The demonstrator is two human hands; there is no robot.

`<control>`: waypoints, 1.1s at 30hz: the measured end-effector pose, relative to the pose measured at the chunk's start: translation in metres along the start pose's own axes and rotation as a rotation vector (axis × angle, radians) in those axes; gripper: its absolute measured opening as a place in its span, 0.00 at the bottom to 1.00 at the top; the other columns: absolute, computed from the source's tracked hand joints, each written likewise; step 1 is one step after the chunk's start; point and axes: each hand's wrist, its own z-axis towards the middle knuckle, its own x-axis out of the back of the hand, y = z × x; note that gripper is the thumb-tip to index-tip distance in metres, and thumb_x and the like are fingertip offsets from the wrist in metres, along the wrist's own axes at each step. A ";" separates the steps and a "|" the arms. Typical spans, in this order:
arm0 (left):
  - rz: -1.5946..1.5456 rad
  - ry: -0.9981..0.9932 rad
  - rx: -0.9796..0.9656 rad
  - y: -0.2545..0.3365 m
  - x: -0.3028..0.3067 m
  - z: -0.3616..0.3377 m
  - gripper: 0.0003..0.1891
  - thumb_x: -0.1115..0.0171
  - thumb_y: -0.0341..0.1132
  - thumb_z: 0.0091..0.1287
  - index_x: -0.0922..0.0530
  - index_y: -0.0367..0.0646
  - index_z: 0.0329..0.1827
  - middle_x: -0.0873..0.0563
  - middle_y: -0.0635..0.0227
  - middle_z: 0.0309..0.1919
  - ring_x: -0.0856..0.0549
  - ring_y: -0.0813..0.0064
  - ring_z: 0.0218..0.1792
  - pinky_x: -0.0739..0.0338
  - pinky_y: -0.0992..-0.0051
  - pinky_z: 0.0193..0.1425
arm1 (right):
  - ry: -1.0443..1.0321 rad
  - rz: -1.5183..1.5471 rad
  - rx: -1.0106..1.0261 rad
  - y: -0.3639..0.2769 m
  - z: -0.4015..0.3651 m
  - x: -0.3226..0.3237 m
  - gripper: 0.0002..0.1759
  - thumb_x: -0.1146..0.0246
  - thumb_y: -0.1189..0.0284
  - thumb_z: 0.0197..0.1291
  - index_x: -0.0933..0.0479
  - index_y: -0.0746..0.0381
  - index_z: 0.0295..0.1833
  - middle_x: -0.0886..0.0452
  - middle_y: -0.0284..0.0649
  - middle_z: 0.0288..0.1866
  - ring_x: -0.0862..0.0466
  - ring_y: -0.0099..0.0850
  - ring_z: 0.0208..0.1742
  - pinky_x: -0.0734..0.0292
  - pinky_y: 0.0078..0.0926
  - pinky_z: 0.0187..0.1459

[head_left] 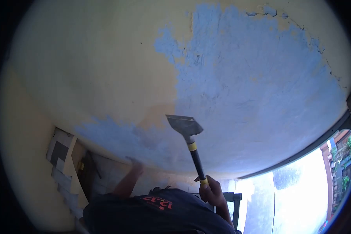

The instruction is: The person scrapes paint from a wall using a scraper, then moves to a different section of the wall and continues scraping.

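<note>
My right hand (211, 191) is wrapped round the lower grip of a long-handled scraper (197, 162), black with yellow bands. The scraper points up, and its wide, worn metal blade (185, 124) overlaps the blue patch of the wall (238, 89) in this view. Lower on the left, my left hand (136, 167) is blurred, with its fingers stretched out and nothing visible in them. It hangs in front of the foot of the wall, apart from the scraper.
Cream paint (85, 58) surrounds the blue patch, with a ragged crack (321, 54) at upper right. Steps with a tiled side (62, 150) rise at left, near a dark object (90, 167). A dark chair-like frame (234, 199) stands beside my right arm. Bright daylight enters at right.
</note>
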 end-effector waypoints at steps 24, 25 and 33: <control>-0.357 1.330 -1.513 0.278 0.393 -0.017 0.26 0.62 0.52 0.63 0.28 0.45 0.15 0.23 0.67 0.20 0.21 0.66 0.31 0.28 0.57 0.52 | -0.124 0.655 0.079 -0.024 0.012 -0.036 0.26 0.61 0.47 0.72 0.38 0.62 0.51 0.44 0.28 0.12 0.47 0.16 0.08 0.51 0.16 0.09; -0.447 1.376 -1.553 0.286 0.395 -0.014 0.26 0.64 0.52 0.62 0.39 0.45 0.10 0.32 0.70 0.13 0.26 0.67 0.21 0.27 0.61 0.45 | -0.119 0.685 0.081 -0.025 0.012 -0.039 0.26 0.61 0.47 0.72 0.38 0.61 0.51 0.44 0.28 0.12 0.47 0.16 0.08 0.52 0.16 0.09; -0.564 1.361 -1.623 0.291 0.400 -0.008 0.25 0.64 0.51 0.62 0.41 0.46 0.10 0.36 0.71 0.11 0.29 0.70 0.18 0.29 0.65 0.40 | -0.104 0.746 0.103 -0.027 0.012 -0.046 0.26 0.62 0.47 0.73 0.37 0.61 0.51 0.44 0.28 0.12 0.47 0.16 0.07 0.52 0.16 0.09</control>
